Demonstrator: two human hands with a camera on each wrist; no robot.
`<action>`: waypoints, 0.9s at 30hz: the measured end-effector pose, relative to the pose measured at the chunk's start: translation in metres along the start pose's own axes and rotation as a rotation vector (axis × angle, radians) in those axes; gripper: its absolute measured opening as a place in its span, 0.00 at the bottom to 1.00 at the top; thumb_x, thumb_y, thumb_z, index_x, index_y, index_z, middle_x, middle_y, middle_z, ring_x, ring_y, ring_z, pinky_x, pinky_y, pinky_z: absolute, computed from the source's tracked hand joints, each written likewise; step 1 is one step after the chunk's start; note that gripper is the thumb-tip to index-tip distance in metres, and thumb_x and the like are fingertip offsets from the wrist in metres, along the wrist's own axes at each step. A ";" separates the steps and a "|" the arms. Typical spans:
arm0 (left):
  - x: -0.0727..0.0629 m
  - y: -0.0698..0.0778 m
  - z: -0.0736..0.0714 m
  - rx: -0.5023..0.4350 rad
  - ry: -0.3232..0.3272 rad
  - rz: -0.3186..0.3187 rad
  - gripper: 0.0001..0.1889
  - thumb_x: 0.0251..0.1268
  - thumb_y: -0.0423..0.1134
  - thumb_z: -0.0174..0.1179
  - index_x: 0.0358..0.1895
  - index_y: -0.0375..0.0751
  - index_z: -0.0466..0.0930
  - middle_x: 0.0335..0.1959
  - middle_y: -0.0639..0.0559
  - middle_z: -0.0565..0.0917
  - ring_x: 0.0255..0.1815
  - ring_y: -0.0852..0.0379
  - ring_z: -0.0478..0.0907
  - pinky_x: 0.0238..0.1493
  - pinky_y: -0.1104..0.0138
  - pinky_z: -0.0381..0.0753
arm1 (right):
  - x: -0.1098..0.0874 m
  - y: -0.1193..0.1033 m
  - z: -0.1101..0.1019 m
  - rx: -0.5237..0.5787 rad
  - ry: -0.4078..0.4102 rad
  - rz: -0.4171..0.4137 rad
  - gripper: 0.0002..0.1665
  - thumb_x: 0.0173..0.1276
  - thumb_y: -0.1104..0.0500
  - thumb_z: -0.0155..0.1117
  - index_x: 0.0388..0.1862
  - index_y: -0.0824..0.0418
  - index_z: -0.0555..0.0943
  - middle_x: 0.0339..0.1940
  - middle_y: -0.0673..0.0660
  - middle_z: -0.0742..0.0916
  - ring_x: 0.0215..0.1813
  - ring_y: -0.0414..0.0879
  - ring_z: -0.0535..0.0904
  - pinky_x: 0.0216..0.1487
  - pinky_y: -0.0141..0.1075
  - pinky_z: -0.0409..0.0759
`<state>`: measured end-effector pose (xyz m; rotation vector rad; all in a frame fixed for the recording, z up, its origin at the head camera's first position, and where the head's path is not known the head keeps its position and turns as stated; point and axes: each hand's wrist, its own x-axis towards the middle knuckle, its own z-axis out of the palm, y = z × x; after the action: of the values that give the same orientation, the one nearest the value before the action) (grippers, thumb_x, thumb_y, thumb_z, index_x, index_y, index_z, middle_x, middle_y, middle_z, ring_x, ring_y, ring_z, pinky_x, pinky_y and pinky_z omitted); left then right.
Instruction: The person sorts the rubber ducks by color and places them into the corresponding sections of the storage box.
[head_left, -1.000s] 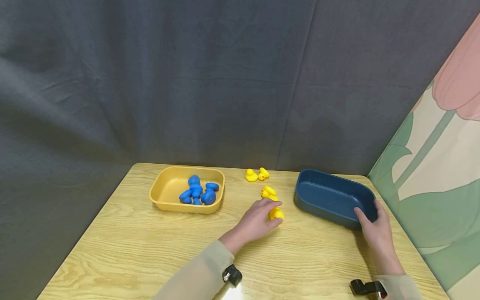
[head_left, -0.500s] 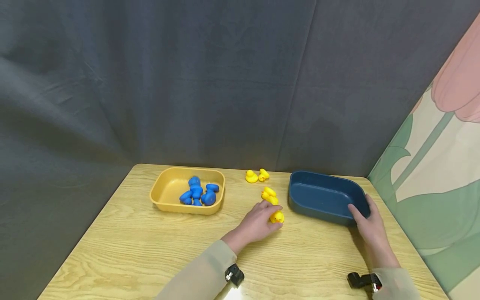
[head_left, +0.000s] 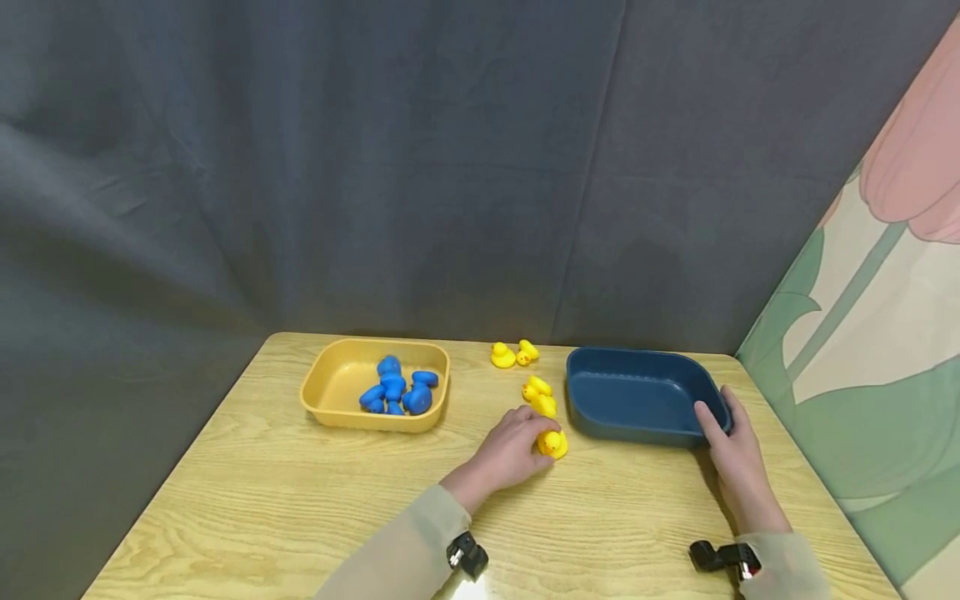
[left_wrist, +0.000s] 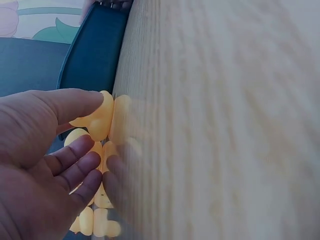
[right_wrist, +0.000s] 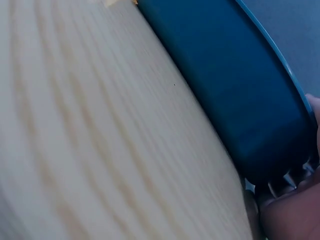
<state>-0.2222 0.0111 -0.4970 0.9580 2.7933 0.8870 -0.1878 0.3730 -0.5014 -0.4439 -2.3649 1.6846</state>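
Note:
My left hand has its thumb and index finger on either side of a yellow rubber duck on the table, pinching it. In the left wrist view the thumb lies on that duck, and the other fingers are loosely bent beside more ducks. Two yellow ducks lie just beyond the hand. My right hand grips the right end of a dark blue plastic basin, thumb inside and fingers outside. Nothing lies inside the basin. In the right wrist view the fingers are partly cut off.
A yellow basin with several blue rubber ducks stands at the left. Two more yellow ducks sit near the back edge of the wooden table. A dark grey curtain hangs behind.
My right hand has drawn the blue basin leftward, closer to the yellow ducks. My left thumb and index finger have closed in on the nearest duck, which has shifted slightly toward me.

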 end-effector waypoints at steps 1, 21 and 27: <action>0.000 0.000 0.000 -0.001 -0.001 0.001 0.23 0.68 0.37 0.79 0.65 0.48 0.88 0.60 0.51 0.82 0.55 0.53 0.76 0.59 0.64 0.79 | 0.000 0.001 0.000 -0.006 0.000 -0.007 0.52 0.89 0.40 0.54 0.95 0.53 0.38 0.94 0.62 0.43 0.92 0.62 0.35 0.89 0.55 0.38; 0.003 0.002 0.002 0.048 0.023 -0.007 0.20 0.65 0.38 0.81 0.57 0.50 0.86 0.55 0.56 0.87 0.52 0.54 0.78 0.57 0.62 0.80 | -0.004 0.010 -0.004 0.047 -0.151 -0.092 0.61 0.86 0.55 0.65 0.94 0.51 0.29 0.93 0.59 0.35 0.91 0.57 0.26 0.88 0.52 0.29; 0.003 0.003 0.001 0.043 0.033 -0.008 0.20 0.64 0.40 0.82 0.55 0.49 0.85 0.50 0.58 0.88 0.47 0.56 0.77 0.51 0.65 0.80 | -0.005 0.009 -0.004 0.048 -0.146 -0.101 0.62 0.86 0.55 0.66 0.94 0.52 0.29 0.93 0.59 0.35 0.91 0.57 0.26 0.88 0.49 0.30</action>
<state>-0.2231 0.0156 -0.4960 0.9456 2.8536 0.8526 -0.1807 0.3778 -0.5082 -0.1958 -2.3957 1.7781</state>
